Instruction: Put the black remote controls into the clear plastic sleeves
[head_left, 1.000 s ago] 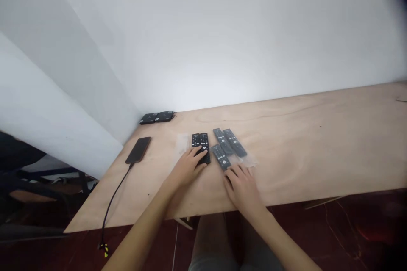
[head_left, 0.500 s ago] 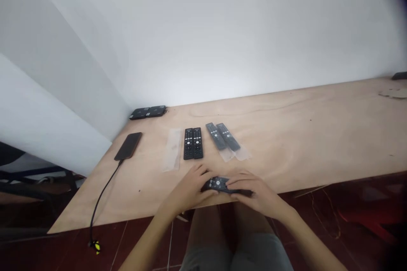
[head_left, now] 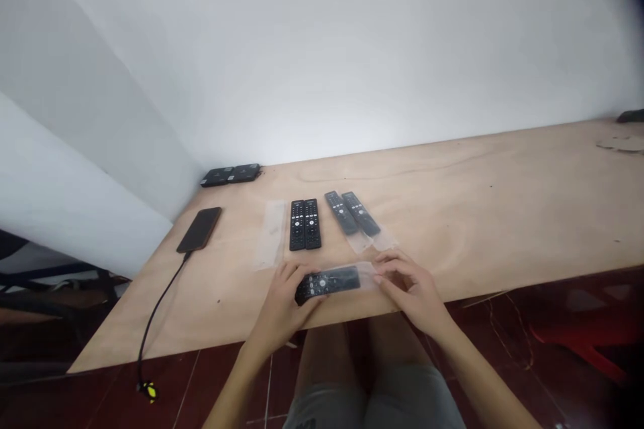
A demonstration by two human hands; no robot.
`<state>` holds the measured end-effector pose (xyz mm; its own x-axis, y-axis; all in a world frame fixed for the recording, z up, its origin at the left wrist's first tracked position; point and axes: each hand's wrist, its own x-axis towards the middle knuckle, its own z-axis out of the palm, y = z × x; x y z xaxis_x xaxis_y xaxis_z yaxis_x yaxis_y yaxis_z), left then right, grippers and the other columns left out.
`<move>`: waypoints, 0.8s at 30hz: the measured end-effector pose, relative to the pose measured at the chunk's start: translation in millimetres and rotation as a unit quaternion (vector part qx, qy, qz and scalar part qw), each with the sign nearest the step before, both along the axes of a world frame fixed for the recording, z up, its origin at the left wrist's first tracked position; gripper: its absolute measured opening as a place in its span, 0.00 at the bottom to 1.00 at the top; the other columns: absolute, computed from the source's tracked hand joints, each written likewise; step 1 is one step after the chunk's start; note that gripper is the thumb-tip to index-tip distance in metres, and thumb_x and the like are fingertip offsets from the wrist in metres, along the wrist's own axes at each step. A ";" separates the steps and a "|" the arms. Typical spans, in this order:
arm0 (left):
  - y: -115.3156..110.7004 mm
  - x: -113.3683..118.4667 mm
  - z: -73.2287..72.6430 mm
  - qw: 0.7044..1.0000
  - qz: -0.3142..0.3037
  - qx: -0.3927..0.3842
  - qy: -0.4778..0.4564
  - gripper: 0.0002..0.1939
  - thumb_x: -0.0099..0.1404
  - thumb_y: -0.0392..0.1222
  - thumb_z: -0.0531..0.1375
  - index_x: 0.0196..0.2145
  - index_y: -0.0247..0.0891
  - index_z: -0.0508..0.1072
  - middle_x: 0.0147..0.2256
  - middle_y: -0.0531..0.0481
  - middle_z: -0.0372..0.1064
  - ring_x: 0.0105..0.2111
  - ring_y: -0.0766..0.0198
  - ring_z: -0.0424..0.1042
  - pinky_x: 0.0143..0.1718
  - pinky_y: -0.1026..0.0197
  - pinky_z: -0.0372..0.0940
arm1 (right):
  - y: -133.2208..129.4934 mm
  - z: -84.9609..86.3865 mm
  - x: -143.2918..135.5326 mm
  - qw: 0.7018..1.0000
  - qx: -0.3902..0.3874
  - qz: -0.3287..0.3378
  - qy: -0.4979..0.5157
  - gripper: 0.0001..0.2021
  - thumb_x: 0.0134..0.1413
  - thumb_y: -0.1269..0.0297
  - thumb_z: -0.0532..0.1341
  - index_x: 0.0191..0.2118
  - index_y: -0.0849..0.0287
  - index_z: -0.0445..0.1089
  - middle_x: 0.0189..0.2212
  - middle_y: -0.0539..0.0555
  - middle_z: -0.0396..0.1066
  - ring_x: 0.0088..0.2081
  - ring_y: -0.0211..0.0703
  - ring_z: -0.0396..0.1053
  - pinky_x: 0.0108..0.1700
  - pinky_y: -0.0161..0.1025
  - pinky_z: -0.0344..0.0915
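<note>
A black remote control (head_left: 335,279) lies crosswise near the table's front edge, inside a clear plastic sleeve (head_left: 369,277). My left hand (head_left: 283,299) is closed around the remote's left end, thumb in front and fingers behind. At the other side, my right hand (head_left: 415,291) pinches the sleeve's loose end between thumb and fingers. Two bare remotes (head_left: 304,224) lie side by side just beyond. To their right rest two more remotes (head_left: 351,213) in plastic sleeves, slanted. A flat sleeve (head_left: 270,234) lies left of the bare pair.
A smartphone (head_left: 200,229) with a black cable (head_left: 159,312) lies at the left of the wooden table (head_left: 477,214). Two black boxes (head_left: 231,175) stand in the back left corner by the wall (head_left: 352,47). A dark object (head_left: 630,116) sits far right.
The held remote has shifted left and now shows more of its length within the sleeve. My right hand has moved off the remote, rightward to the sleeve's end.
</note>
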<state>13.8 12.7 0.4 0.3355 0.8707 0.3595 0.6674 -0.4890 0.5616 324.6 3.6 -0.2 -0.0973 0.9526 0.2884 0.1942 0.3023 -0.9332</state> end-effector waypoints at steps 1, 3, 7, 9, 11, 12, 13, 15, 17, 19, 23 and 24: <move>0.0 0.1 -0.2 1.000 0.002 0.001 0.003 0.20 0.68 0.41 0.72 0.55 0.51 0.75 0.52 0.46 0.74 0.56 0.45 0.71 0.59 0.41 0.69 | -0.9 0.2 -1.7 1.000 -0.016 0.011 0.015 0.13 0.67 0.49 0.70 0.38 0.53 0.80 0.56 0.60 0.77 0.60 0.58 0.74 0.66 0.55 0.68; -0.2 -0.2 -0.7 1.000 0.002 0.002 0.006 0.20 0.68 0.41 0.72 0.55 0.50 0.75 0.51 0.46 0.74 0.55 0.45 0.71 0.58 0.41 0.69 | -2.3 1.9 -4.9 0.997 -0.054 0.041 0.047 0.16 0.70 0.47 0.68 0.37 0.54 0.81 0.61 0.60 0.76 0.64 0.59 0.72 0.68 0.56 0.67; -1.1 -1.9 -1.0 1.000 0.002 -0.004 -0.005 0.19 0.69 0.41 0.71 0.55 0.50 0.74 0.52 0.46 0.73 0.56 0.45 0.71 0.58 0.42 0.70 | -0.5 9.1 -12.4 0.989 -0.116 0.053 0.077 0.20 0.74 0.45 0.62 0.39 0.54 0.84 0.60 0.60 0.78 0.63 0.59 0.74 0.66 0.56 0.70; -1.6 -2.5 -0.9 1.000 0.004 -0.004 -0.012 0.19 0.69 0.40 0.70 0.55 0.49 0.74 0.52 0.45 0.73 0.56 0.45 0.71 0.59 0.42 0.69 | 2.2 12.5 -15.9 0.987 -0.130 0.049 0.074 0.19 0.70 0.44 0.66 0.40 0.54 0.86 0.59 0.61 0.79 0.60 0.60 0.76 0.62 0.54 0.74; -2.2 -2.6 -0.5 1.000 0.000 -0.003 -0.014 0.19 0.69 0.39 0.70 0.55 0.49 0.74 0.52 0.45 0.73 0.56 0.46 0.70 0.59 0.42 0.69 | 4.8 14.4 -19.3 0.988 -0.131 0.057 0.065 0.18 0.65 0.45 0.71 0.36 0.55 0.86 0.57 0.61 0.80 0.59 0.60 0.77 0.60 0.53 0.75; -2.6 -2.6 -0.1 1.000 -0.003 -0.002 -0.014 0.19 0.70 0.39 0.70 0.55 0.49 0.74 0.52 0.45 0.73 0.56 0.46 0.70 0.59 0.43 0.69 | 5.8 14.6 -21.1 0.988 -0.130 0.061 0.063 0.17 0.62 0.45 0.72 0.35 0.55 0.86 0.56 0.61 0.80 0.58 0.60 0.78 0.60 0.53 0.75; -3.1 -2.5 0.3 1.000 -0.006 -0.002 -0.015 0.19 0.70 0.39 0.70 0.56 0.49 0.74 0.52 0.45 0.73 0.55 0.46 0.70 0.59 0.42 0.69 | 6.6 14.4 -23.1 0.988 -0.129 0.063 0.063 0.17 0.60 0.45 0.74 0.35 0.55 0.86 0.55 0.62 0.81 0.58 0.60 0.77 0.62 0.54 0.74; -4.5 -2.3 1.2 1.000 -0.011 -0.001 -0.016 0.19 0.70 0.39 0.70 0.56 0.49 0.74 0.52 0.45 0.72 0.55 0.46 0.70 0.59 0.42 0.68 | 7.3 13.3 -27.9 0.987 -0.134 0.054 0.068 0.17 0.57 0.45 0.76 0.36 0.55 0.87 0.55 0.62 0.81 0.58 0.60 0.77 0.64 0.55 0.72; -5.8 -2.4 1.7 1.000 -0.018 0.003 -0.016 0.20 0.71 0.38 0.69 0.57 0.48 0.74 0.52 0.45 0.72 0.56 0.47 0.69 0.59 0.43 0.68 | 7.3 12.2 -33.1 0.985 -0.148 0.033 0.077 0.18 0.52 0.45 0.78 0.36 0.56 0.87 0.54 0.63 0.82 0.58 0.62 0.77 0.63 0.55 0.71; -6.5 -2.8 1.6 1.000 -0.025 0.006 -0.016 0.20 0.71 0.37 0.69 0.58 0.48 0.74 0.53 0.45 0.71 0.56 0.47 0.69 0.59 0.44 0.68 | 6.8 12.0 -37.0 0.982 -0.164 0.023 0.087 0.18 0.50 0.45 0.79 0.34 0.56 0.87 0.54 0.63 0.82 0.58 0.63 0.77 0.63 0.55 0.70; -4.2 -3.1 0.9 1.000 -0.021 -0.006 -0.018 0.21 0.70 0.37 0.71 0.57 0.48 0.75 0.53 0.45 0.72 0.56 0.48 0.69 0.59 0.45 0.68 | 5.7 13.7 -34.4 0.978 -0.179 0.026 0.104 0.17 0.51 0.45 0.79 0.33 0.56 0.87 0.54 0.62 0.82 0.58 0.63 0.76 0.64 0.55 0.69; -3.3 -3.2 1.0 1.000 -0.022 -0.012 -0.016 0.21 0.69 0.37 0.71 0.56 0.48 0.75 0.52 0.46 0.72 0.56 0.48 0.70 0.59 0.46 0.68 | 5.4 13.9 -30.9 0.978 -0.182 0.021 0.105 0.17 0.50 0.45 0.79 0.32 0.56 0.87 0.53 0.62 0.82 0.58 0.63 0.76 0.63 0.55 0.69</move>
<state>10.6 9.3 1.4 0.3620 0.8643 0.3492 0.6270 -0.5030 0.5949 293.7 9.0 13.7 -0.1145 0.9922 -0.0501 -0.0183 -0.0525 -0.9985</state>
